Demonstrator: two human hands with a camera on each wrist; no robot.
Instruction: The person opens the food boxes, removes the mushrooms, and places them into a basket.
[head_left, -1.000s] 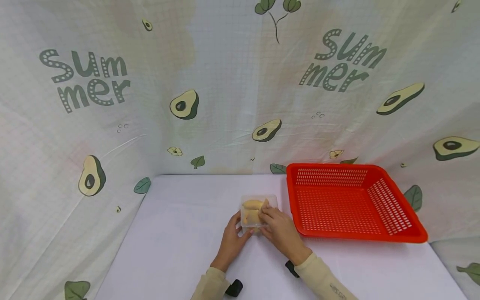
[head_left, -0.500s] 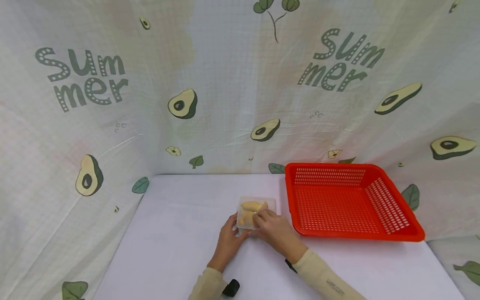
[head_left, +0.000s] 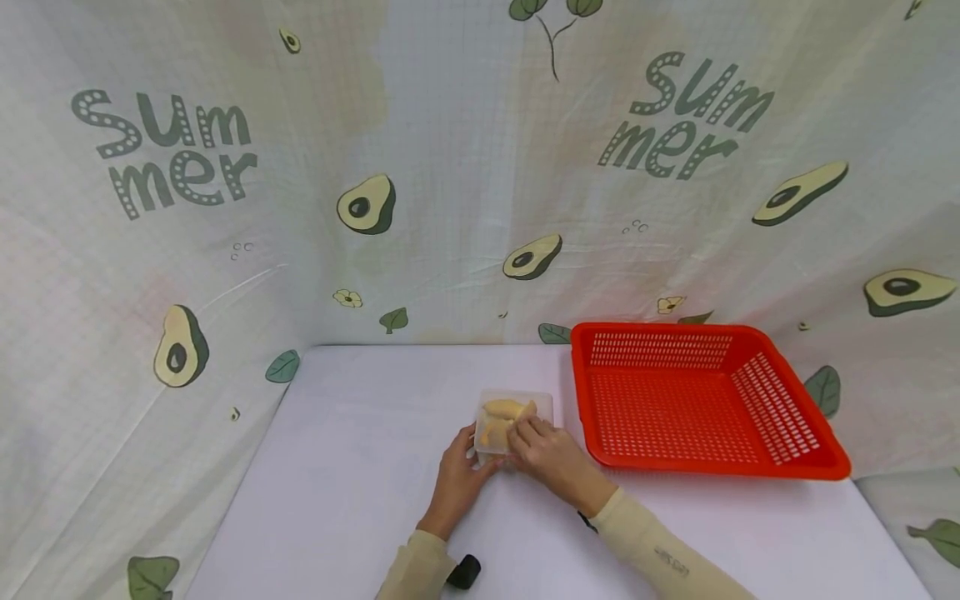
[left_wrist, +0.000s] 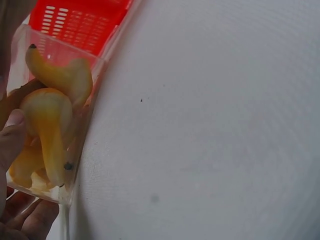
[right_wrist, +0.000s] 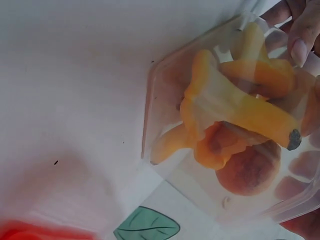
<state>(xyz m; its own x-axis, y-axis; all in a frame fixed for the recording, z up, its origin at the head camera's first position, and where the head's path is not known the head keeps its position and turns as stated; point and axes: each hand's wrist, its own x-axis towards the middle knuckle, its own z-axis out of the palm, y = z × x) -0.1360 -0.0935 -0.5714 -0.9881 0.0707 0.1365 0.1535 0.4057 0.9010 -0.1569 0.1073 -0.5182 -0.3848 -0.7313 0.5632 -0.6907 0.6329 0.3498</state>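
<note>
A clear plastic box (head_left: 538,398) holding several yellow mushrooms (head_left: 504,408) stands low over the table in the head view. My left hand (head_left: 457,483) grips the box's left and near side. In the left wrist view, the mushrooms (left_wrist: 50,120) show pale yellow caps and dark stem tips. My right hand (head_left: 555,462) reaches over the box's near right corner, fingers bent beside a mushroom. What its fingertips pinch or touch is hidden. From the right wrist view, the mushrooms (right_wrist: 240,110) and a rounded brownish piece (right_wrist: 250,167) show through the box's clear wall (right_wrist: 150,117).
Just right of the box is a red perforated basket (head_left: 675,417). The table (head_left: 360,450) has a white cover. Behind it hangs a cloth (head_left: 442,167) printed with avocados, leaves and lettering. A dark wrist device (head_left: 465,572) sits by the left sleeve.
My right fingers have moved slightly left, further over the box. The box has shifted a little left. My left hand keeps its hold, and the basket stays in place.
</note>
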